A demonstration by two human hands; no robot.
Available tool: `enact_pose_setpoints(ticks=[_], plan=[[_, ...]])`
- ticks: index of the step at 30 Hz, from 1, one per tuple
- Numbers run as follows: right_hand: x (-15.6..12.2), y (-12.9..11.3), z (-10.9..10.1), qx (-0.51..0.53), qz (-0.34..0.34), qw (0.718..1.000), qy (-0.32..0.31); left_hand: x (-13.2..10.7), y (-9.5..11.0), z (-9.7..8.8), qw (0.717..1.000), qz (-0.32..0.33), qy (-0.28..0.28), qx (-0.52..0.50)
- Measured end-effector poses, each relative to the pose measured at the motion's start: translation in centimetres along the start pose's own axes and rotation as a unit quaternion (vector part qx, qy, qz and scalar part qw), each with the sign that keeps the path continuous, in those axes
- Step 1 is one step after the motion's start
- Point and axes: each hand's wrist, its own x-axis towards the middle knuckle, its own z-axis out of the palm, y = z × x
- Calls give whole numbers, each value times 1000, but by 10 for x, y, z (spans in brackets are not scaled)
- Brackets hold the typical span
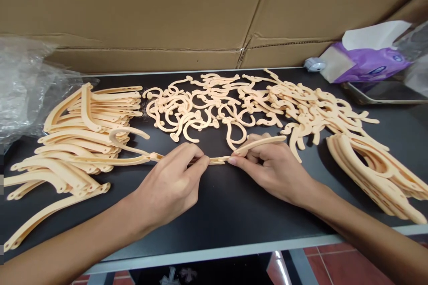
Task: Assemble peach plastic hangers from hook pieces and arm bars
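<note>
My left hand (172, 182) pinches one peach plastic hanger arm (113, 159) near its inner end, over the black table (217, 213). My right hand (270, 167) grips a second hanger arm (259, 142) that slants up to the right. The two arm ends meet between my fingertips at a short joint piece (217, 160). A curved hook (123, 136) rises from the left arm. Both hands are closed on the pieces.
A pile of hanger arms (83, 133) lies at the left, another stack (377, 169) at the right. Loose hooks (234, 102) are spread along the back. Cardboard (167, 9) stands behind. A clear plastic bag (23, 84), purple tissue pack (368, 64) and a phone (384, 93) sit at the edges.
</note>
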Motion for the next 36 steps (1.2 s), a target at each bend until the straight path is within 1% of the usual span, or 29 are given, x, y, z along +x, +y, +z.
enact_pose_setpoints(ticks=[4, 7, 10, 12, 16, 22, 25, 28, 30, 33, 35, 36], plan=[[0, 2, -1, -13, -34, 999, 10, -2, -1, 2, 1000, 9, 14, 0], [-1, 4, -2, -16, -39, 999, 21, -4, -3, 4, 1000, 16, 21, 7], [0, 4, -4, 5, -46, 998, 31, -5, -4, 4, 999, 21, 18, 22], [1, 3, -6, 28, -33, 998, 38, -5, -4, 3, 998, 32, 30, 38], [4, 0, -14, 73, 21, 995, 59, -3, -3, 2, 994, 59, 74, 53], [9, 5, -20, 171, 59, 980, 77, 1, -2, -2, 988, 75, 103, 85], [12, 9, -21, 262, 72, 955, 118, 0, 3, -6, 983, 88, 129, 96], [15, 8, -25, 371, 97, 908, 168, -3, 8, -8, 978, 117, 141, 95], [16, 5, -29, 438, 110, 874, 179, -3, 8, -8, 981, 111, 137, 77], [18, 3, -35, 522, 123, 828, 165, -3, 5, -6, 990, 61, 127, -5], [18, 5, -38, 563, 134, 800, 160, -2, 3, -4, 988, 17, 111, -102], [18, 6, -38, 578, 140, 788, 161, -1, 2, -4, 982, -19, 100, -159]])
